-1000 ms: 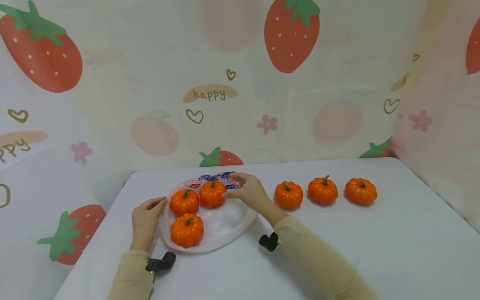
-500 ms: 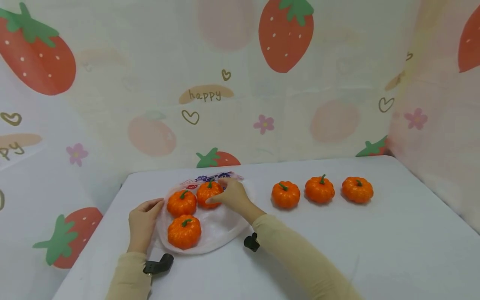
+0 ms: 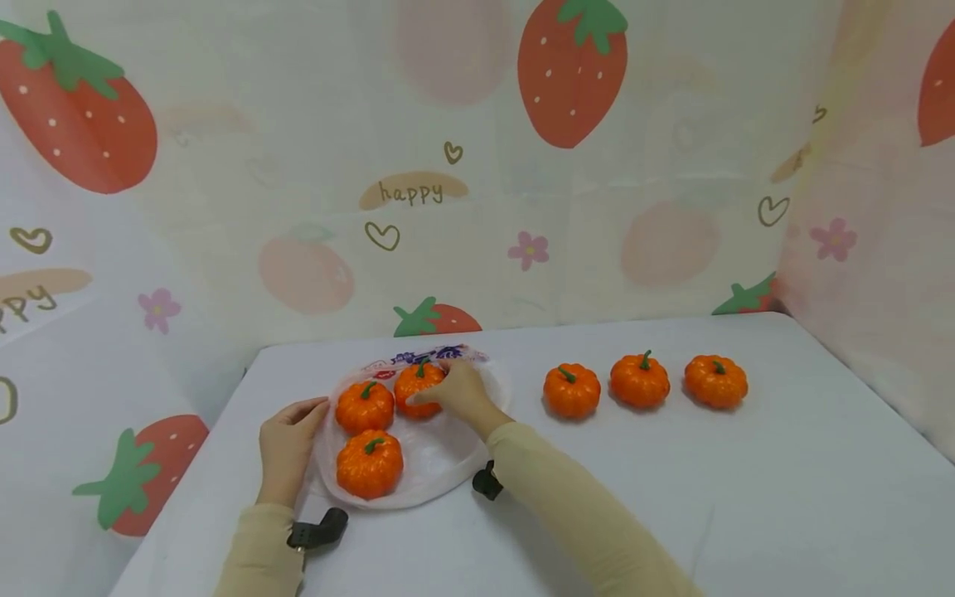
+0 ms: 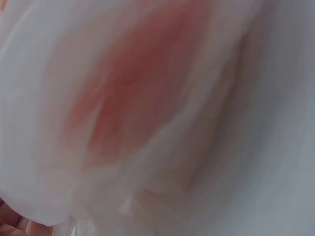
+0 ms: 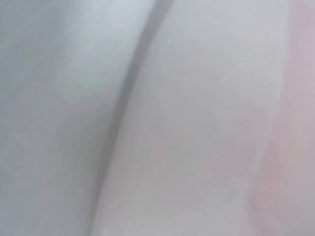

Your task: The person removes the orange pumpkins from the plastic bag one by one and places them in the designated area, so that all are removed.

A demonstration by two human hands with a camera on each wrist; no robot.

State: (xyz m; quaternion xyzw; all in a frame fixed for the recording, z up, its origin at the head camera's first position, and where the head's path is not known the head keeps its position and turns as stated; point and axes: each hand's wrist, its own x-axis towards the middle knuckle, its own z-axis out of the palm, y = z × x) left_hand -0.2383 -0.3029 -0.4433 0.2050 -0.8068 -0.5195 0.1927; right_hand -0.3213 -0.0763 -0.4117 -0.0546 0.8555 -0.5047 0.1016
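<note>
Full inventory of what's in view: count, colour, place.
Table: 1, white, foreground
Plastic bag: 1, whitish, red-and-blue printed, table's left
Bagged pumpkins: 3, orange, green-stemmed, within bag's spread rim
Loose pumpkins: 3, orange, green-stemmed, row right of bag
Strawberry-print walls: 3, pale, behind and beside table
Wrist cameras: 2, black, one per wrist
Sleeves: 2, beige, both arms
Left hand: 1, pinching bag's left edge
Right hand: 1, gripping back right bagged pumpkin

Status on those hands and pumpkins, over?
Left grip pinching plastic bag. Right grip holding pumpkin inside it. In the way, perhaps: two neighbouring pumpkins, close by.
</note>
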